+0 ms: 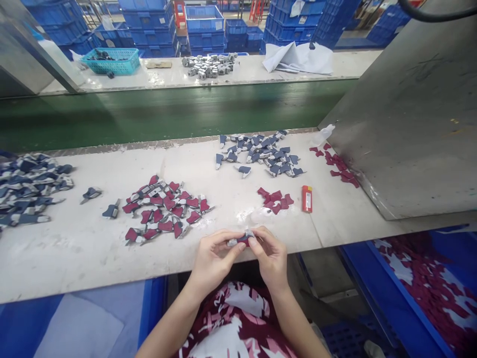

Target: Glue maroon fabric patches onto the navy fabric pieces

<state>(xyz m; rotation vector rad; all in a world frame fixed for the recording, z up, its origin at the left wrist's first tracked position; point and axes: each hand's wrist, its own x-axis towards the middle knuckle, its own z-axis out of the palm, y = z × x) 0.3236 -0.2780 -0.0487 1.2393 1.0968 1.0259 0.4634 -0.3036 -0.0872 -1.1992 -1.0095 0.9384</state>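
Observation:
Between the fingertips of my left hand [214, 251] and my right hand [271, 253] is a small grey, dark blue and maroon plastic part [244, 239]. Both hands are closed on it at the table's front edge, and the fingers cover some of it. Left of my hands lies a pile of similar maroon-and-grey parts [167, 209]. Just beyond my right hand is a small group of loose maroon pieces [276, 200]. A red lighter [307, 199] lies to their right. Farther back spreads a pile of dark blue and grey parts [261, 151].
More blue-grey parts [33, 184] heap at the far left. Maroon pieces [343, 169] lie beside a slanted metal panel [410, 109] on the right. Behind the green belt [197, 112], a shelf holds a turquoise basket [112, 62] and grey parts [210, 66]. A blue bin [402, 293] stands lower right.

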